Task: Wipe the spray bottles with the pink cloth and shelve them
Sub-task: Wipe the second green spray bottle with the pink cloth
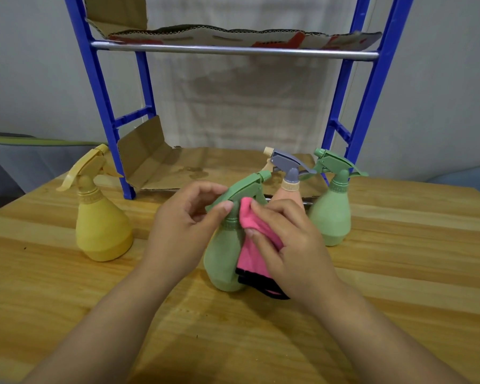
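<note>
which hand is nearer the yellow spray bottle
Left. The left hand grips the near green bottle's trigger head, beside the yellow bottle; the right hand is farther right.

- Our left hand (186, 217) pinches the trigger head of the near green spray bottle (223, 259), upright on the wooden bench (399, 286).
- Our right hand (286, 242) presses the pink cloth (254, 254) against its neck.
- Yellow bottle (101, 220), peach bottle (288, 189) and second green bottle (331, 212) stand before the blue shelf rack (103, 87).
</note>
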A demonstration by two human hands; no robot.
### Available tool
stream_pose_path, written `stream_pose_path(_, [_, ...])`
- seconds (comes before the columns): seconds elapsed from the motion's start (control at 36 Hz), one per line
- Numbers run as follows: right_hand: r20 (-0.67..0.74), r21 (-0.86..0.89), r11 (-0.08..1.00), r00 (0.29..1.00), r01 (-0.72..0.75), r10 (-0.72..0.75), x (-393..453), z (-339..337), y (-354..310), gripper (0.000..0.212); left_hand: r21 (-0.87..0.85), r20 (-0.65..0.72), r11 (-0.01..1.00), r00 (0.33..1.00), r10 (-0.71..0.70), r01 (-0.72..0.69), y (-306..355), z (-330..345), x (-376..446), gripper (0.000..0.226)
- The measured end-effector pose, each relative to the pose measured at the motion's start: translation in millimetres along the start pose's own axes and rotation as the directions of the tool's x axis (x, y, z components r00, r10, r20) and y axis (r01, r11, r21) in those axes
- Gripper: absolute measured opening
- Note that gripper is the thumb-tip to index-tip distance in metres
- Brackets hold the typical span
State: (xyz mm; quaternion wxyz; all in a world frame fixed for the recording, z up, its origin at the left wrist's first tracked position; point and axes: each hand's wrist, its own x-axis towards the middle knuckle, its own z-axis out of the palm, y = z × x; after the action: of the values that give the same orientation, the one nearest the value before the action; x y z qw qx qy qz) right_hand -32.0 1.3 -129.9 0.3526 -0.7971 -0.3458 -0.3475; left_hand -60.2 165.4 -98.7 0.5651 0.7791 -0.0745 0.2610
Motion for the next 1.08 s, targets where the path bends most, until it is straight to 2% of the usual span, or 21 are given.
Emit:
stream_pose_path(0.11, [-0.083,-0.036,0.999,0.996,-0.032,0.029,7,-5,4,0.031,0.083,0.005,0.995,0.999,0.049,-0.049,-2,3,-1,0.027])
stream_pose_path(0.25, [-0.080,-0.084,0.996,0.996,-0.038,0.031,9,-5,7,0.022,0.234,0.004,0.957,0.985,0.173,-0.169,-5,3,0,0.033])
stream_pose_path(0.42, [-0.028,-0.084,0.973,0.977,-0.213,0.212,2,-6,15,0.022,0.244,-0.018,0.952,0.981,0.195,-0.185,-8,2,1,0.033])
stream_pose_path(0.67, [-0.006,-0.079,0.989,0.992,-0.128,0.128,9,-9,5,0.025,0.201,-0.022,0.970,0.990,0.140,-0.133,-10,3,0,0.028])
stream_pose_path(0.83, [0.093,-0.163,0.934,0.938,-0.317,0.334,0,-12,15,0.025,0.197,-0.011,0.970,0.989,0.146,-0.141,-11,2,0,0.029])
stream_pose_path(0.97, [0.067,-0.144,0.937,0.942,-0.318,0.330,-1,-16,10,0.029,0.216,0.005,0.953,0.977,0.215,-0.211,-11,3,-2,0.028])
stream_pose_path(1.08, [0.047,-0.110,0.951,0.954,-0.290,0.297,0,-20,3,0.030,0.301,0.085,0.899,0.948,0.306,-0.317,-8,-1,-1,0.028])
